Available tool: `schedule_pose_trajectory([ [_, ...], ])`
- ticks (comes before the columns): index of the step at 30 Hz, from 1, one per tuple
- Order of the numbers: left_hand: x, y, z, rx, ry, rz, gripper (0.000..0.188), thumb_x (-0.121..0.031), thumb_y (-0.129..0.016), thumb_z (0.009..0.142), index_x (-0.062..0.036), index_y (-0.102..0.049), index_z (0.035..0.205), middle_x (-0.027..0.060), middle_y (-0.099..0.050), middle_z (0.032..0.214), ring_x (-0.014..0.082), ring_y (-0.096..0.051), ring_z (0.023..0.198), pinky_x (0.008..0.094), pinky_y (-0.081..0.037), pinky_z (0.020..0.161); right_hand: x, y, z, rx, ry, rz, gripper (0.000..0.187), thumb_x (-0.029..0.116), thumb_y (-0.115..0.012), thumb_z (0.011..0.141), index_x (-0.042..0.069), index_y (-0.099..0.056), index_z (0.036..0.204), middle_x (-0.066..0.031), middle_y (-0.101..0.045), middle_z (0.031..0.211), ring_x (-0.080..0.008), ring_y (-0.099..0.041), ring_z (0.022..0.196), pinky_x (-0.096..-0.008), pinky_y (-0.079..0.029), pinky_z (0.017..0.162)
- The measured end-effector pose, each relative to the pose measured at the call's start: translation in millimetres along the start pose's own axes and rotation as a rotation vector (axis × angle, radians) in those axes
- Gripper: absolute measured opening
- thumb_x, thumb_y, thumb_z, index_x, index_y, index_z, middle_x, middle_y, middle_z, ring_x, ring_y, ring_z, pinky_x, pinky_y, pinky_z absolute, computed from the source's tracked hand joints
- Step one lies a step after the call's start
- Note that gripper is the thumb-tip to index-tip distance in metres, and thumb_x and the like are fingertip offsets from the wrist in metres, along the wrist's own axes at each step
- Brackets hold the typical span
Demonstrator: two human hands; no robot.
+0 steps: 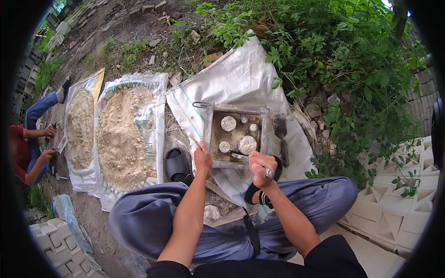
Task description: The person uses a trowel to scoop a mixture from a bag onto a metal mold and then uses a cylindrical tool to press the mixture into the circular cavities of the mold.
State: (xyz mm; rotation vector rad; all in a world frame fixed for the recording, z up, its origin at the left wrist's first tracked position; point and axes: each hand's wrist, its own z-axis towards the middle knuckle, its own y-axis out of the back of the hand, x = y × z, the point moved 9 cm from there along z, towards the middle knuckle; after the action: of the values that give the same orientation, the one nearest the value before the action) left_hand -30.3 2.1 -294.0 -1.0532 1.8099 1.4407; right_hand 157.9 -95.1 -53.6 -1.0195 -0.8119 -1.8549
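Grey square frame (265,134) on white sack (250,65), five round pieces (228,123) inside, left hand (203,160) at its near-left edge, can't tell grip, right hand (262,167) clenched round tool (269,173), near right.

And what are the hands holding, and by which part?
The right hand grips a tool by its handle; the left hand is at the frame, its grip unclear.

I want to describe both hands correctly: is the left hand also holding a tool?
No, the left hand is at the edge of the frame, while the right hand grips the metal tool.
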Motion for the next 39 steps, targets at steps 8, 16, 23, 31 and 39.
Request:
schedule_pose_trajectory([
  [8,-6.4,0.4,1.3,-0.001,-0.019,0.003,0.063,-0.042,-0.026,0.096,0.0092,-0.06,0.086,0.0331,-0.058,0.079,0.0494,-0.055,0.078,0.0505,-0.041,0.071,25.8,16.9,17.0,0.019,0.024,0.109,0.027,0.009,-0.047,0.067,-0.002,-0.033,0.046,-0.0054,-0.037,0.043,-0.0164,-0.031,0.038,-0.0304,-0.032,0.046],
  [16,3.3,3.3,-5.0,-0.038,-0.007,0.016,0.063,-0.043,-0.025,0.096,0.0094,-0.06,0.087,0.0332,-0.058,0.079,0.0492,-0.055,0.079,0.0502,-0.041,0.071,7.5,32.7,14.8,0.024,-0.061,0.017,0.02,0.003,-0.046,0.07,-0.003,-0.039,0.051,-0.0089,-0.04,0.049,-0.0193,-0.039,0.043,-0.0325,-0.029,0.042],
  [23,0.5,6.1,1.8,-0.053,-0.015,0.015,0.063,-0.043,-0.026,0.096,0.0089,-0.06,0.088,0.0329,-0.058,0.079,0.0497,-0.054,0.08,0.0501,-0.04,0.072,-19.3,37.1,0.6,-0.097,-0.202,-0.081,0.019,0.002,-0.048,0.073,-0.004,-0.046,0.055,-0.0104,-0.044,0.051,-0.0214,-0.042,0.046,-0.0313,-0.032,0.045],
  [31,-0.6,5.1,-1.2,-0.014,0.022,0.031,0.063,-0.043,-0.026,0.096,0.0099,-0.06,0.088,0.0333,-0.058,0.079,0.0501,-0.054,0.079,0.0496,-0.041,0.072,-22.7,32.3,-11.6,-0.043,-0.516,0.088,0.017,0.003,-0.049,0.07,-0.005,-0.046,0.056,-0.01,-0.046,0.051,-0.0225,-0.042,0.046,-0.0304,-0.035,0.047],
  [39,2.3,4.2,-0.8,0.004,0.042,0.028,0.064,-0.045,-0.025,0.096,0.0089,-0.06,0.087,0.0328,-0.058,0.079,0.0496,-0.055,0.08,0.0496,-0.041,0.072,-4.7,24.0,-10.2,0.011,-0.316,-0.046,0.014,0.002,-0.051,0.071,-0.004,-0.052,0.059,-0.0077,-0.048,0.051,-0.0185,-0.044,0.044,-0.0284,-0.035,0.045],
])
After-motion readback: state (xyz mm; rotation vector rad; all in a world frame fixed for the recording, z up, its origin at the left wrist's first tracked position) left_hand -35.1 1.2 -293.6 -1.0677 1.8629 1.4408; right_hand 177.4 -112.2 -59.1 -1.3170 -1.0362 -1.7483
